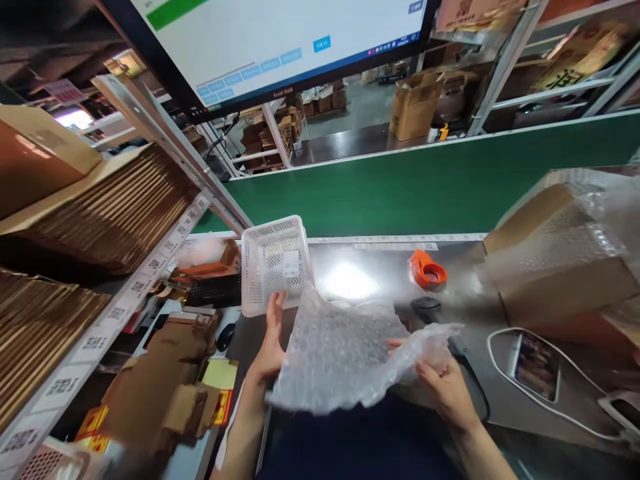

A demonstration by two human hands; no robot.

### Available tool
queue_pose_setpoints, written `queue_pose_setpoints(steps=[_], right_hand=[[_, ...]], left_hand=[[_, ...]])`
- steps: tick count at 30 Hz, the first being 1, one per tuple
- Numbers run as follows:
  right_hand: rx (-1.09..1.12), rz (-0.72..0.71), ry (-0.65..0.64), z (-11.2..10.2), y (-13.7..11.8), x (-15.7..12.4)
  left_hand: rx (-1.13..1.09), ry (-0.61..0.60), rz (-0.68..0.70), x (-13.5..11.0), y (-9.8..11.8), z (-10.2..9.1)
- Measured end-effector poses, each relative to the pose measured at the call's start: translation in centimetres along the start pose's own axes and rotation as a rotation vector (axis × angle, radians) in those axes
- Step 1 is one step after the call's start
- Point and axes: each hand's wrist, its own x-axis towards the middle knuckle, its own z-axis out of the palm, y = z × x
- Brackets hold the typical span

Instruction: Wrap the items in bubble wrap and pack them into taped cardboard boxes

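The bubble wrap [340, 353] lies between your two hands, over the near edge of the desk [385, 263] and just in front of your dark clothing [360, 440]. Its long axis runs roughly left to right, from one hand to the other, with the right end lifted and folded up and the far-left corner pointing toward the desk's far edge.

Your right hand [443, 383] is clamped on that right end, a fold of the sheet caught between thumb and fingers. Your left hand [270, 340] is at the left side of the sheet, fingers extended toward the far edge; the plastic covers its thumb side, so you cannot tell from here whether it grips or only steadies the sheet. The two hands are well apart, with most of the wrap's width between them.

At the desk's far-left corner is the white basket [253, 277], just beyond your left fingertips, so the left hand is clearly the nearer one to it. The wrap's far-left corner comes up to the basket's near-right corner; they may touch, but the blur leaves that unsure. Beyond your right hand, toward the far edge, is an orange tape dispenser [421, 268], and toward the desk's right edge lies a phone [537, 367], apart from the sheet.
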Motion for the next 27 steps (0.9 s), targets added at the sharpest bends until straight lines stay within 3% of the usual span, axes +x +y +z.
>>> queue_pose_setpoints(steps=[2, 4, 7, 11, 16, 20, 23, 25, 27], right_hand=[[-0.028, 0.055, -0.015, 0.0, 0.3, -1.1], [-0.172, 0.065, 0.088, 0.1, 0.5, -1.7], [-0.480, 0.046, 0.260, 0.5, 0.9, -1.7], [-0.771, 0.103, 0.321, 1.5, 1.3, -0.5], [-0.763, -0.016, 0.408, 2.1, 2.4, 0.1], [-0.722, -0.162, 0.377, 2.0, 3.5, -0.5], [-0.839, -0.267, 0.341, 2.1, 3.3, -0.4], [-0.920, -0.319, 0.185, 2.4, 2.7, 0.2], [-0.956, -0.325, -0.015, 2.8, 2.0, 1.0]], left_hand=[[0.008, -0.180, -0.007, 0.7, 0.5, 0.9], [0.080, -0.278, -0.109, 1.1, 0.6, 2.0], [0.241, -0.161, -0.248, 0.7, -0.4, 3.9], [0.369, 0.122, -0.152, -0.6, -2.3, 5.9], [0.113, 0.011, -0.268, -1.4, -1.7, 5.7], [0.139, 0.041, -0.083, -1.2, -1.0, 5.7], [0.217, -0.001, -0.082, -0.3, -1.6, 7.0], [0.285, -0.079, -0.083, 0.2, -2.2, 8.2], [0.388, -0.141, 0.008, 0.5, -2.5, 9.0]])
